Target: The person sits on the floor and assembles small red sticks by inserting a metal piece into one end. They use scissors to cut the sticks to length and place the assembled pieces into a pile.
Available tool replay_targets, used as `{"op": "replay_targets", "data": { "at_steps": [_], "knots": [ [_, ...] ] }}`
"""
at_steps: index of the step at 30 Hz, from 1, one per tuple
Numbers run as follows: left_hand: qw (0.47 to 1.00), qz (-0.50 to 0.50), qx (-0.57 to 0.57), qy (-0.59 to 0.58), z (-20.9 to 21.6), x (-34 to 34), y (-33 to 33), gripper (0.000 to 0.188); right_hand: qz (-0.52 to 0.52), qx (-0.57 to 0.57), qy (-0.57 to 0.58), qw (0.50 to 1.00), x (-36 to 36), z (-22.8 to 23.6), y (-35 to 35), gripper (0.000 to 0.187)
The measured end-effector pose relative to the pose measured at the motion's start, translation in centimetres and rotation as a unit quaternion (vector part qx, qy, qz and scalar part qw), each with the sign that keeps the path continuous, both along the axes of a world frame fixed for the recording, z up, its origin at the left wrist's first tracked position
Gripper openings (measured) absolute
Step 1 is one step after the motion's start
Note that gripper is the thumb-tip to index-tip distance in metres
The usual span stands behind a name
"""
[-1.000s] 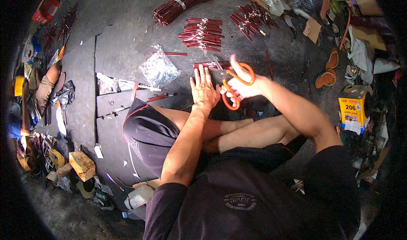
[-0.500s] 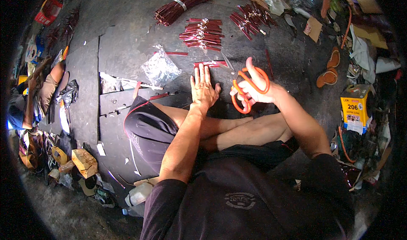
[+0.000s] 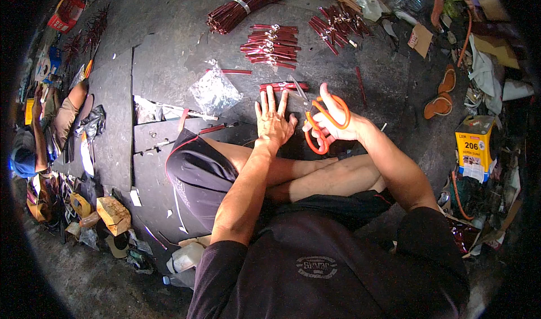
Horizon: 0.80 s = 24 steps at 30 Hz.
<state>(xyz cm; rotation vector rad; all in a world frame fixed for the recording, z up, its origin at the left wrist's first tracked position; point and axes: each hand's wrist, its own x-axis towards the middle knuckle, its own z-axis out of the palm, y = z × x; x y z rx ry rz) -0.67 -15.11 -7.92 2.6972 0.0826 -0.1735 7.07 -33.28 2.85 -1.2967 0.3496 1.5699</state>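
Observation:
My left hand (image 3: 274,122) lies flat with its fingers stretched out, the fingertips pressing on a short dark red shiny stick or small bundle (image 3: 294,86) on the floor. In my right hand (image 3: 341,125) is a pair of scissors (image 3: 345,110) with large orange handles, my fingers through the loops. The blades point up and left, over the right part of the red piece; whether they touch it I cannot tell. Just beyond lies a row of similar red pieces (image 3: 269,47) with silvery middles. A crumpled clear plastic bag (image 3: 216,92) rests left of my left hand.
Farther off are a tied bundle of dark red sticks (image 3: 242,6) and a loose pile of them (image 3: 338,27). Orange sandals (image 3: 439,105) and a yellow tin (image 3: 474,149) stand to the right. At the far left another person (image 3: 66,113) sits among scattered items.
My right hand and the scissors have shifted slightly left, and the blades now point more upward. My left hand's fingers have spread a little and stay on the red piece.

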Motion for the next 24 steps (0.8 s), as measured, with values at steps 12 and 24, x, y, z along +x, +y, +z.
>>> {"op": "replay_targets", "data": {
  "at_steps": [12, 24],
  "knots": [
    [1.0, -0.008, 0.02, 0.018, 0.5, 0.1, 0.0, 0.073, 0.028, -0.023, -0.002, 0.999, 0.5, -0.9, -0.3, 0.122],
    [1.0, -0.012, 0.021, 0.018, 0.6, 0.1, 0.1, 0.073, 0.027, -0.008, 0.074, 0.997, 3.3, 0.4, -0.7, 0.125]
  ]
}}
